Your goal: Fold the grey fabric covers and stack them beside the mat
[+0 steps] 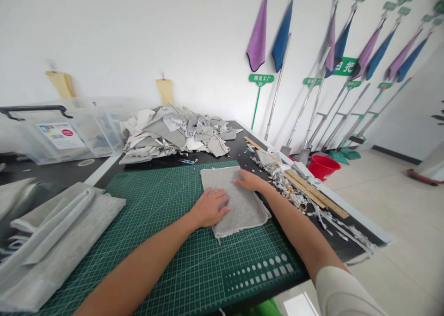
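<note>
A grey rectangular cloth piece lies on the green cutting mat. My left hand rests flat on the cloth's left edge, fingers stretched out. Over the cloth's upper right edge my right hand lies palm down, fingers extended and holding nothing.
A heap of grey and white fabric scraps sits at the back of the dark table. Folded grey fabric lies at the left. A wooden ruler and cut trimmings line the right edge. Clear plastic bins stand back left; a red bucket is on the floor.
</note>
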`<state>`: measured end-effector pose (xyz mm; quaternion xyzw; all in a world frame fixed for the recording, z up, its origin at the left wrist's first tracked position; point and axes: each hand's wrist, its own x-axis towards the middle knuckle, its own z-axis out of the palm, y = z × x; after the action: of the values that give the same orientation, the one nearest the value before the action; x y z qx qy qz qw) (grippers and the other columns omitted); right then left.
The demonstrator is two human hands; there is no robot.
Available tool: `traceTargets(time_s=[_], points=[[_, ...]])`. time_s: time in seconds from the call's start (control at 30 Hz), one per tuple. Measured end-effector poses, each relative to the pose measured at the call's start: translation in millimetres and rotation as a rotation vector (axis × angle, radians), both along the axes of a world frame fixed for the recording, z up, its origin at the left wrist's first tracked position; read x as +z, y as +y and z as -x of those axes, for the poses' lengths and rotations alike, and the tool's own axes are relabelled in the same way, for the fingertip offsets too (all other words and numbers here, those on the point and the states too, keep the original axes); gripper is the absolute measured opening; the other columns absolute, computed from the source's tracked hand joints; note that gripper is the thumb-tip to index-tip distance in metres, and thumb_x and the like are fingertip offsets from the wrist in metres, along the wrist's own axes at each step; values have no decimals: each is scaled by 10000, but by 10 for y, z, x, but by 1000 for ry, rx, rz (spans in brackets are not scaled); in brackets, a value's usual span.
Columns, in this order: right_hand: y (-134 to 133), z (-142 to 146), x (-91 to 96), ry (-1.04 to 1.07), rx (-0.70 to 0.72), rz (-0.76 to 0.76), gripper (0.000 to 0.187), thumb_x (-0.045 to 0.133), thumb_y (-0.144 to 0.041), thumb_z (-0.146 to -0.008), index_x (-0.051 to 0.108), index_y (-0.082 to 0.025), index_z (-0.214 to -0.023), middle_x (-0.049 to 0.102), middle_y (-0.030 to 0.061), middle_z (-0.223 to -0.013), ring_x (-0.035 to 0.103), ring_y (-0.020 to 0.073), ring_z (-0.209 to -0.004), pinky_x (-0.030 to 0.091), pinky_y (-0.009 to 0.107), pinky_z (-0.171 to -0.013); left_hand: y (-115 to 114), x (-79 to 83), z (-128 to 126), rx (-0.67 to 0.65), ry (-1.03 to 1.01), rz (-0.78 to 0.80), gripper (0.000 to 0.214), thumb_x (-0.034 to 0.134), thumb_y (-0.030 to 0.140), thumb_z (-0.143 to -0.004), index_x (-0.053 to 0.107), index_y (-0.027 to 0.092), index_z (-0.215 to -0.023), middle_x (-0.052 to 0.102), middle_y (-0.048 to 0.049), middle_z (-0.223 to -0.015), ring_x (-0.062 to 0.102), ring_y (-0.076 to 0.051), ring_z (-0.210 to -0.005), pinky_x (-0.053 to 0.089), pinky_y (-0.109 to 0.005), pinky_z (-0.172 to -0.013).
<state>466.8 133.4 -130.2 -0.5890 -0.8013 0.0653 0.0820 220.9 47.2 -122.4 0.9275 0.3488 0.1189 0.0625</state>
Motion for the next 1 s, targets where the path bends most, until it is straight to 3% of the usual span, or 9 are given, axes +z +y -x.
traceTargets(time_s=[0.07, 0.17, 0.27, 0.37, 0.7, 1.0], points=[[2, 5, -40, 5, -68, -40, 627, 389, -550, -855, 384, -134, -1323, 479, 146, -1324, 420, 267, -1242, 319, 369, -1017, -8, 22, 8, 75, -60, -69, 425, 280, 430, -923, 544, 225, -1186, 514, -46, -1304, 352, -186, -1282, 88, -443, -1106], [15, -11, -99, 17, -171, -97, 622, 343, -555, -868, 368, -140, -1331, 473, 150, -1326, 385, 278, -1267, 323, 385, -1005, 76, 14, 58, 317, -125, -152, 379, 275, 359, -931, 555, 220, -1145, 562, -51, -1241, 379, -186, -1255, 101, -449, -1099], [34, -44, -158, 33, -229, -110, 633, 315, -568, -869, 385, -135, -1326, 459, 152, -1340, 418, 268, -1246, 344, 370, -991, 238, -33, 155, 548, -108, -126, 336, 323, 315, -909, 540, 193, -1135, 592, -86, -1173, 458, -202, -1177, 225, -432, -1050], [48, -72, -197, 57, -237, -114, 631, 290, -558, -878, 389, -132, -1331, 458, 139, -1346, 446, 247, -1226, 347, 351, -995, 349, -54, 242, 678, -60, -63, 328, 331, 295, -897, 521, 168, -1132, 603, -115, -1118, 525, -208, -1083, 346, -387, -947], [21, -69, -182, 97, -219, -154, 558, 373, -495, -860, 438, -166, -1306, 496, 125, -1314, 472, 254, -1198, 352, 356, -984, 307, -35, 222, 653, 9, -111, 322, 257, 293, -924, 497, 176, -1103, 613, -113, -1086, 551, -205, -1040, 376, -358, -883], [-60, -53, -137, 110, -185, -192, 503, 390, -491, -855, 477, -172, -1235, 567, 113, -1224, 520, 241, -1117, 357, 338, -947, 854, -123, 183, 741, -360, 186, 538, 374, 481, -865, 363, 126, -1269, 534, -167, -1254, 495, -268, -1166, 325, -402, -971]])
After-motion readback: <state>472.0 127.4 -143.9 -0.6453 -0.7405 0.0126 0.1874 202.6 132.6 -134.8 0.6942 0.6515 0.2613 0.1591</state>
